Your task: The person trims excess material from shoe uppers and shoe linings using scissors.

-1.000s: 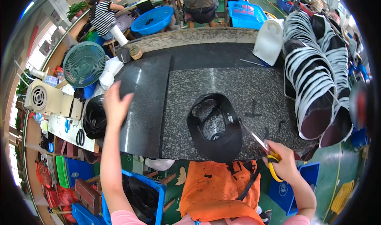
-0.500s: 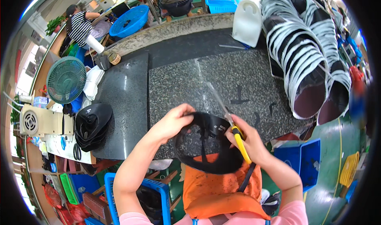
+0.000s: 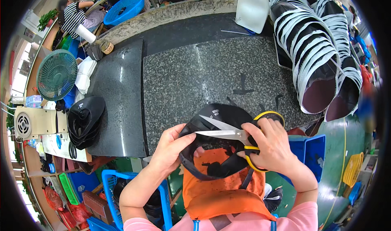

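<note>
Black fabric cap [image 3: 211, 141] sits at the near edge of the speckled granite worktable [image 3: 195, 76], over an orange apron [image 3: 220, 190], its rim pinched by the left hand [image 3: 171, 147]. The right hand [image 3: 273, 143] is curled through yellow-handled scissors [image 3: 234, 134] — blades parted over the crown. A loose pinch could let the cloth shift, so the blades nick fabric or fingers — my judgement.

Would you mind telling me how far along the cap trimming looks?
Done: a stack of black caps sits at the left. In hand: the left hand holds a black cap while the right hand opens yellow-handled scissors over it. Left: stacked visor pieces wait at right.
</note>
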`<state>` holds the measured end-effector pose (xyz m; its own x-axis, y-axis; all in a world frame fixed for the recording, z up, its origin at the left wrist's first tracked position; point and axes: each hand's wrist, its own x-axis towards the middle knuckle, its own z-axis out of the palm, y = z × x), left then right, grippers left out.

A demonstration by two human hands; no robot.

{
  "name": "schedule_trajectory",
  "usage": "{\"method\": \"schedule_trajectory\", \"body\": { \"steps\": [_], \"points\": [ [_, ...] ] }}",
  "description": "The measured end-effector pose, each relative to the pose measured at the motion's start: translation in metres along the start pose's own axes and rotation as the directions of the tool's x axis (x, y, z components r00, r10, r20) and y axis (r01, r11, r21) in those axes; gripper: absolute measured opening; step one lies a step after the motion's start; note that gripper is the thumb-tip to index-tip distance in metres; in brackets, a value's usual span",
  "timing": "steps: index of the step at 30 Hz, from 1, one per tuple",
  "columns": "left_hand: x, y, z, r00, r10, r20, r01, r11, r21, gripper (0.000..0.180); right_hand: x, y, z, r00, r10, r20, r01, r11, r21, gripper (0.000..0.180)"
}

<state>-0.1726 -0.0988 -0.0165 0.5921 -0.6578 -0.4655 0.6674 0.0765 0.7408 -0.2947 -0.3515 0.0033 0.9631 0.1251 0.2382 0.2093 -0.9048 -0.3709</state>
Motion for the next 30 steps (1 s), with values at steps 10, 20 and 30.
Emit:
{"method": "schedule_trajectory", "body": {
  "steps": [10, 20, 30],
  "points": [
    [-0.012, -0.019, 0.015, 0.982, 0.171, -0.079, -0.182, 0.969, -0.166, 0.022, -0.003, 0.014, -0.022, 0.988, -0.081, 0.131, 0.079, 0.997, 0.023, 0.064],
    [-0.018, -0.021, 0.027, 0.962, 0.240, -0.127, -0.256, 0.959, -0.125, 0.018, -0.003, 0.021, -0.028, 0.982, -0.179, 0.060, 0.186, 0.974, -0.131, 0.066],
    [-0.019, -0.022, 0.033, 0.964, 0.232, -0.131, -0.247, 0.963, -0.108, 0.015, -0.002, 0.023, -0.034, 0.971, -0.223, 0.088, 0.231, 0.969, -0.090, 0.068]
  ]
}}
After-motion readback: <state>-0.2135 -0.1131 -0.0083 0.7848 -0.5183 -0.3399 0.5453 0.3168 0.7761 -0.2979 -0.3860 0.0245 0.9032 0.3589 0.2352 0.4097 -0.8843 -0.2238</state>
